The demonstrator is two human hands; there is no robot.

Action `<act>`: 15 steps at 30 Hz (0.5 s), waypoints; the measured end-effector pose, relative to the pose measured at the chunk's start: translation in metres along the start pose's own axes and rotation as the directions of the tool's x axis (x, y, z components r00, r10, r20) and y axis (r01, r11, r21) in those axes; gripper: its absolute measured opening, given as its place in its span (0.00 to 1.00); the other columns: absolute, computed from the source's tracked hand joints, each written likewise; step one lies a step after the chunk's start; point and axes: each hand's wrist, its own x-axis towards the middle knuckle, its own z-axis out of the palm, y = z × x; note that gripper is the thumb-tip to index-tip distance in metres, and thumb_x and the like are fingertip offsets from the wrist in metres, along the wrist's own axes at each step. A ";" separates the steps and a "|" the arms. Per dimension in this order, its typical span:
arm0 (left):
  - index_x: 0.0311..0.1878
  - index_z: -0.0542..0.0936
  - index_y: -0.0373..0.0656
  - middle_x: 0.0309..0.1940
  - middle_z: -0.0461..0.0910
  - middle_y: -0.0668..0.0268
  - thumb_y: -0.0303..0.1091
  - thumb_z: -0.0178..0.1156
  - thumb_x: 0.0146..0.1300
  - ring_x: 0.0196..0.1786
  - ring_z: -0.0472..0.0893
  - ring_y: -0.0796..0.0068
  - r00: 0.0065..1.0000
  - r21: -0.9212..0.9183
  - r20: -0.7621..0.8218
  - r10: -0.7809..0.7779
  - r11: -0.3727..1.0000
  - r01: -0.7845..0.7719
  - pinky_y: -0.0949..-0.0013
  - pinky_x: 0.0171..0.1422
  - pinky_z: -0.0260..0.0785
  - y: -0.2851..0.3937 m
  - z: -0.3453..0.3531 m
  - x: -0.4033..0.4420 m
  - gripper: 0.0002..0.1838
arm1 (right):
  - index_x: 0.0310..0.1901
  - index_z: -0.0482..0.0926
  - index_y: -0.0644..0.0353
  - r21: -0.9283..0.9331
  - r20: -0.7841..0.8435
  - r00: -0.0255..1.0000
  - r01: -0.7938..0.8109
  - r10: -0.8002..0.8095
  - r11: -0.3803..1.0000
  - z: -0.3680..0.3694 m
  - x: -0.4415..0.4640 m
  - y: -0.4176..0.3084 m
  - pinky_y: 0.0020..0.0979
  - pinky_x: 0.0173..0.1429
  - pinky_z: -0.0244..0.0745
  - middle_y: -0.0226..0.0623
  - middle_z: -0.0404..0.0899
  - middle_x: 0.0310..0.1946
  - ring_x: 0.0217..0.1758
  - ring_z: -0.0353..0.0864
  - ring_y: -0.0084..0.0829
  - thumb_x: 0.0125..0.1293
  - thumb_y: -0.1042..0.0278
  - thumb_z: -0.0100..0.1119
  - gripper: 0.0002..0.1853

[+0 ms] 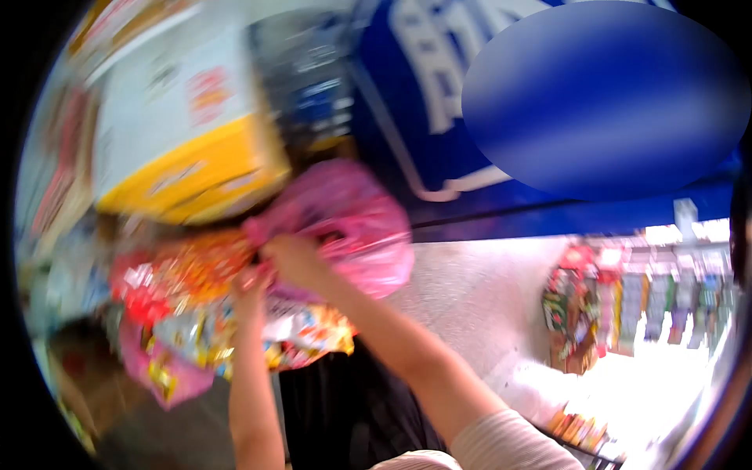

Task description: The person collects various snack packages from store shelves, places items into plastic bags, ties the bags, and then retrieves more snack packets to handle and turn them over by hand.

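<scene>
Motion blur softens most of the view. A bulging pink plastic bag sits in the middle, below the cartons. My right hand is closed on the bag's left edge, its fingertips partly hidden. Just beside it, my left hand has curled fingers, with a bit of pink film between them; the exact grip is smeared. Under and left of my hands lie shiny snack packets, an orange-red one and several white-and-yellow ones. More pink plastic hangs below them at the left.
A white-and-yellow carton stands behind the packets, with dark shrink-wrapped goods beside it. A blue panel with white lettering fills the upper right. Pale floor leads to stocked shelves. A brown box is at lower left.
</scene>
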 end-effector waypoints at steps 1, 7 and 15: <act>0.30 0.76 0.44 0.30 0.75 0.68 0.36 0.62 0.49 0.34 0.73 0.79 0.999 -0.002 -0.049 0.014 1.000 -0.015 0.74 0.39 0.65 -0.008 -0.004 -0.003 0.09 | 0.23 0.75 0.57 0.049 0.022 1.000 0.014 -0.015 0.999 0.004 0.001 0.005 0.40 0.34 0.69 0.42 0.73 0.23 0.32 0.74 0.41 0.43 0.66 0.53 0.06; 0.34 0.74 0.41 0.32 0.75 0.68 0.28 0.57 0.52 0.34 0.71 0.80 0.996 -0.360 0.051 0.079 0.931 -0.055 0.78 0.39 0.62 0.013 0.016 0.008 0.05 | 0.24 0.75 0.56 0.194 -0.047 0.998 0.052 -0.044 0.980 -0.040 -0.003 0.013 0.38 0.30 0.69 0.39 0.75 0.20 0.26 0.76 0.41 0.45 0.67 0.53 0.05; 0.34 0.74 0.41 0.32 0.74 0.69 0.28 0.55 0.52 0.34 0.71 0.80 0.930 -0.518 0.366 -0.032 0.823 0.233 0.80 0.38 0.62 0.015 0.012 0.013 0.06 | 0.24 0.76 0.58 0.415 -0.001 1.000 0.026 -0.029 0.909 -0.028 0.007 0.032 0.38 0.30 0.69 0.40 0.75 0.19 0.25 0.76 0.40 0.48 0.65 0.53 0.07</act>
